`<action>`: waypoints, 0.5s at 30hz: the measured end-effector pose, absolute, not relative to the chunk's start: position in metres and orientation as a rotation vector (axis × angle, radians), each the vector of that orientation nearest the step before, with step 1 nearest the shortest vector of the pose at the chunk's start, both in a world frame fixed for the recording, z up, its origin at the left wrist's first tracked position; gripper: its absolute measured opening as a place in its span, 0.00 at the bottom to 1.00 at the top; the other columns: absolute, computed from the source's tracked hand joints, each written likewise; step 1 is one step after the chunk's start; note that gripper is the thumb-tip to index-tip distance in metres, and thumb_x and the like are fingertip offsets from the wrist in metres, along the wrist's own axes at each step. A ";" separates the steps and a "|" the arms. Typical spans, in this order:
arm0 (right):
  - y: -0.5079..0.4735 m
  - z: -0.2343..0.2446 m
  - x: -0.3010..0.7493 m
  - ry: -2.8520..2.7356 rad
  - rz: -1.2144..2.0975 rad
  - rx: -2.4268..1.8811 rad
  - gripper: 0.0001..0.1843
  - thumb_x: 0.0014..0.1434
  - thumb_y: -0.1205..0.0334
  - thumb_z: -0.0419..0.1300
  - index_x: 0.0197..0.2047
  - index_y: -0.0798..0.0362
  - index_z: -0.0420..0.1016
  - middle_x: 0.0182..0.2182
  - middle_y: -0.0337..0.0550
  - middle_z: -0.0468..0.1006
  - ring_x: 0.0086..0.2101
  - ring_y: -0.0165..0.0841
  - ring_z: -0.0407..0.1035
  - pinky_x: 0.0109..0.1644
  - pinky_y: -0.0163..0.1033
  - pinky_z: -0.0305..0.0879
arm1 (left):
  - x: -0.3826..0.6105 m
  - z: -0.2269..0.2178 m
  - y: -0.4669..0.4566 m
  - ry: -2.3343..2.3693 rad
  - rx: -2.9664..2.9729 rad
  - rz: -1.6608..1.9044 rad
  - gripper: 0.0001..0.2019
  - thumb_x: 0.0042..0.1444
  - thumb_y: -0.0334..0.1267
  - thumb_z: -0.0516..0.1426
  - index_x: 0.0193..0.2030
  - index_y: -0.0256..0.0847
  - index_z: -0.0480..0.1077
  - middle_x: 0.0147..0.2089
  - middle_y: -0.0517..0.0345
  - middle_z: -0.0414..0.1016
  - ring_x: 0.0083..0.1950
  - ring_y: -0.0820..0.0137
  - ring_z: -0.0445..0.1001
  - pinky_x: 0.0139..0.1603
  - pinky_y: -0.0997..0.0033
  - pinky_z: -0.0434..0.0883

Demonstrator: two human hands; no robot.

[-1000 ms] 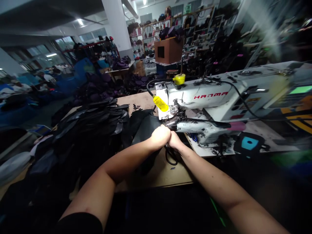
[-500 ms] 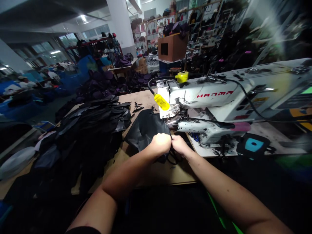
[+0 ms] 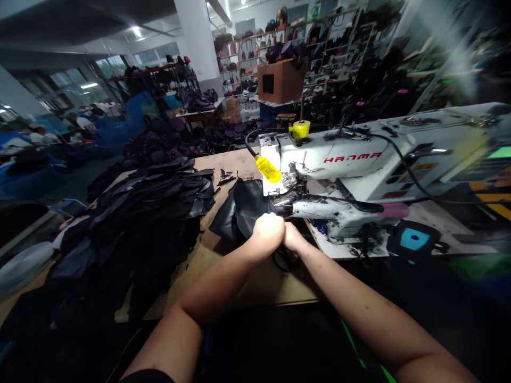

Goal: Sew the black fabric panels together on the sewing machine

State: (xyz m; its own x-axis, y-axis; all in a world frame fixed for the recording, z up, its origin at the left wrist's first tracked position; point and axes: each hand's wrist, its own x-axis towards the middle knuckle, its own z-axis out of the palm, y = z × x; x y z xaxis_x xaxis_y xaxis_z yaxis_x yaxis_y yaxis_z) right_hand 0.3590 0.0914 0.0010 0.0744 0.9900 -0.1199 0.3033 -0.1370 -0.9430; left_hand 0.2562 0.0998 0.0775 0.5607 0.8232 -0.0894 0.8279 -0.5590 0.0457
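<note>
A black fabric piece (image 3: 248, 206) with a smooth sheen lies folded at the needle end of a white sewing machine (image 3: 351, 159). My left hand (image 3: 269, 232) is closed on its near right edge, just in front of the machine's narrow arm (image 3: 315, 207). Pressed close beside it, my right hand (image 3: 294, 239) is also closed on the edge of the black piece, its fingertips hidden. Below the hands hangs a dark strip (image 3: 282, 261) in a loop. The yellow lamp (image 3: 269, 170) lights the spot from above.
Black cut pieces (image 3: 159, 207) are heaped on the table to the left. Dark scraps (image 3: 227, 175) lie behind the fabric. A black pouch with a blue patch (image 3: 415, 238) rests at the right. Farther off stand a cardboard box (image 3: 281, 81) and loaded shelves.
Both hands have shifted slightly right, and the left hand now sits tighter against the right. The black fabric has turned and folded more, its left corner drawn in toward the machine.
</note>
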 end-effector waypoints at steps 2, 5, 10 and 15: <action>0.096 0.003 0.360 -1.355 1.053 -1.579 0.09 0.51 0.70 0.56 0.27 0.56 0.78 0.31 0.48 0.83 0.34 0.39 0.71 0.39 0.39 0.66 | 0.246 0.071 0.098 1.484 2.706 -0.029 0.15 0.65 0.25 0.49 0.47 0.27 0.77 0.46 0.38 0.78 0.47 0.56 0.77 0.48 0.59 0.76; 0.101 0.005 0.360 -1.422 1.020 -1.607 0.13 0.49 0.73 0.53 0.31 0.54 0.80 0.32 0.45 0.83 0.36 0.38 0.74 0.43 0.37 0.67 | 0.229 0.072 0.092 1.530 2.737 0.052 0.15 0.68 0.29 0.48 0.49 0.32 0.75 0.49 0.43 0.76 0.50 0.59 0.74 0.52 0.61 0.73; 0.096 0.004 0.353 -1.591 0.835 -1.741 0.17 0.53 0.72 0.55 0.43 0.54 0.81 0.42 0.50 0.84 0.44 0.42 0.75 0.49 0.39 0.67 | 0.227 0.110 0.093 1.610 2.889 0.028 0.15 0.67 0.28 0.47 0.45 0.30 0.75 0.48 0.37 0.74 0.51 0.53 0.70 0.51 0.52 0.68; 0.072 0.012 0.359 -1.763 0.540 -1.983 0.25 0.57 0.70 0.56 0.58 0.53 0.76 0.50 0.55 0.80 0.50 0.46 0.72 0.49 0.42 0.66 | 0.225 0.117 0.108 1.110 3.278 0.060 0.19 0.69 0.28 0.42 0.49 0.27 0.74 0.48 0.34 0.74 0.51 0.51 0.71 0.51 0.53 0.66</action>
State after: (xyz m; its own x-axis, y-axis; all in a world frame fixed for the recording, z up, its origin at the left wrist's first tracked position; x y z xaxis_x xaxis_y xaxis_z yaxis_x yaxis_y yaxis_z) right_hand 0.3593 0.0725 0.0120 0.1158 0.9933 -0.0051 0.8256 -0.0991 -0.5555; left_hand 0.2247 0.1075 0.1173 0.7990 0.5865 0.1328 0.5975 -0.7490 -0.2865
